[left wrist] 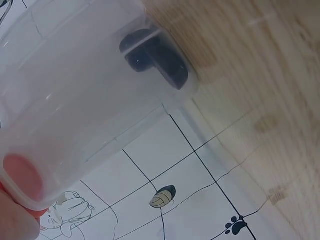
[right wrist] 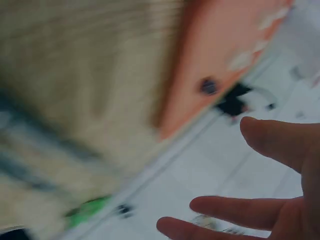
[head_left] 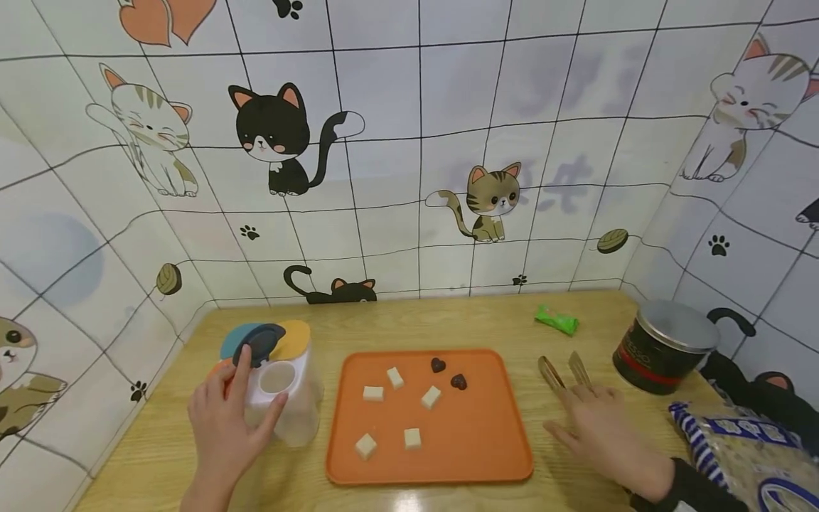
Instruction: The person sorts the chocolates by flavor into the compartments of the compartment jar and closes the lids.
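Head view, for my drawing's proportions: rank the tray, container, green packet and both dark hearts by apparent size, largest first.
1. Tray
2. Container
3. Green packet
4. Left dark heart and right dark heart: too alike to rank.

Head camera: above bench (head_left: 435, 326), looking forward and down, farthest back of 3; takes in back edge, printed wall (head_left: 397, 163), left hand (head_left: 224, 419), right hand (head_left: 595, 423). Left wrist camera: tilted, very close to container (left wrist: 90, 95) near bench's left edge, wall beyond. Right wrist camera: tilted, blurred, over bench's right half, facing tray (right wrist: 195, 55) and back edge; right hand in near foreground. Head and left wrist share container; head and right wrist share tray, green packet (head_left: 558, 320).
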Demonstrator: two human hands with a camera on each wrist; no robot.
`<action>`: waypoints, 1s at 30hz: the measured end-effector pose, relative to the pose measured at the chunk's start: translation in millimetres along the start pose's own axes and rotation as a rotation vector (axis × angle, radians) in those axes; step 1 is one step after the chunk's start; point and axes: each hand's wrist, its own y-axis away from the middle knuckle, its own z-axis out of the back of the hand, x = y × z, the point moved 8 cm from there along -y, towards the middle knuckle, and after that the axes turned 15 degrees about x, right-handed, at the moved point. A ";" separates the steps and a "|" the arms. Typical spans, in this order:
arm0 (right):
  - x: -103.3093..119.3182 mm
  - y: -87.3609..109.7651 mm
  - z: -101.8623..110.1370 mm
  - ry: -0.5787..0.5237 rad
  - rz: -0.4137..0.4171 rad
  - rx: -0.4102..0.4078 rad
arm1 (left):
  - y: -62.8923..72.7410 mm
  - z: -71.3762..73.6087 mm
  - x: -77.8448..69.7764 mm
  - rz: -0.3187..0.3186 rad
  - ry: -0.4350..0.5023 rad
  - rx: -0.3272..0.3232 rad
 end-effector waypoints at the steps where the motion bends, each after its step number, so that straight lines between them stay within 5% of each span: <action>1: -16.9 1.7 -11.1 0.000 -0.052 0.051 | -0.2 0.7 0.3 0.005 -0.005 0.004; 5: -61.7 9.7 -56.0 -0.059 -0.185 0.304 | -0.6 3.5 -0.3 0.005 -0.017 -0.004; 11: -75.3 13.8 -89.9 -0.052 -0.240 0.450 | -1.3 0.8 -1.0 0.028 -0.003 0.045; 19: -79.2 11.4 -91.6 -0.168 -0.262 0.407 | 2.8 -2.7 2.3 0.058 0.005 0.090; 30: -61.4 4.4 -52.8 -0.299 -0.179 0.071 | 2.6 -3.1 2.6 0.045 0.005 0.074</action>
